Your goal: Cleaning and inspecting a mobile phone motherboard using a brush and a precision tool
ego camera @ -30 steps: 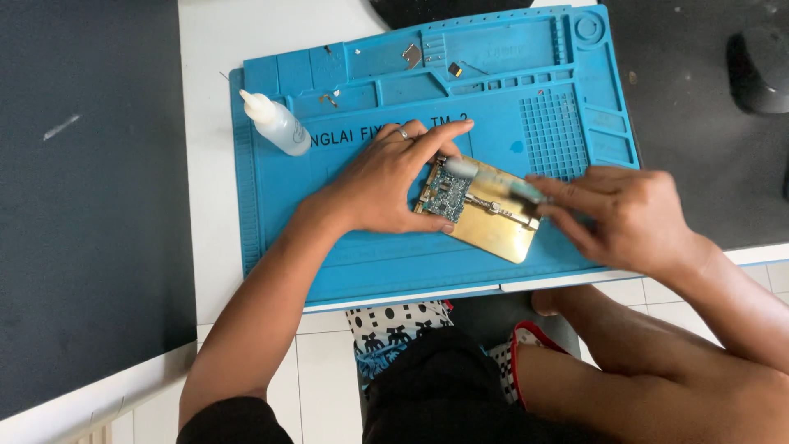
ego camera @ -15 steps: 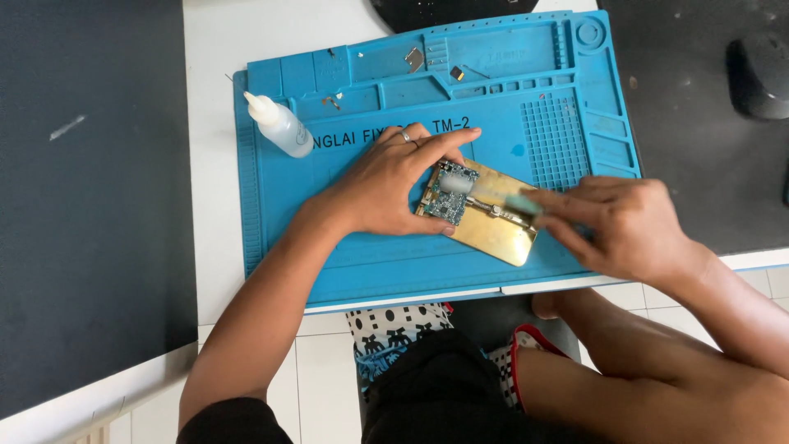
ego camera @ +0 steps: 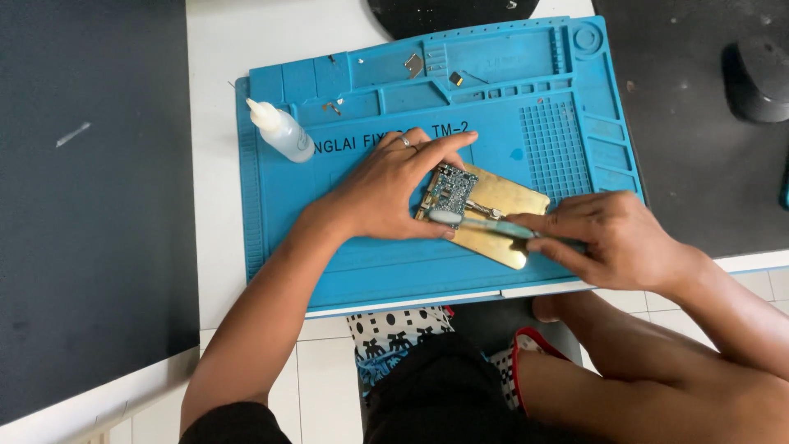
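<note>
On the blue mat, the left hand presses fingers flat around a small circuit board on a brass plate. The right hand, fingers pinched on what looks like a brush, lays it lengthwise leftward across the board's lower edge.

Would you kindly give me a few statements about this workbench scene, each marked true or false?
1. The left hand rests on the circuit board. True.
2. The right hand holds a brush over the board. True.
3. The bottle lies on the floor. False: it lies on the blue mat.
4. The board sits on a brass-coloured plate. True.
5. The right hand is empty. False: it grips the brush handle.
</note>
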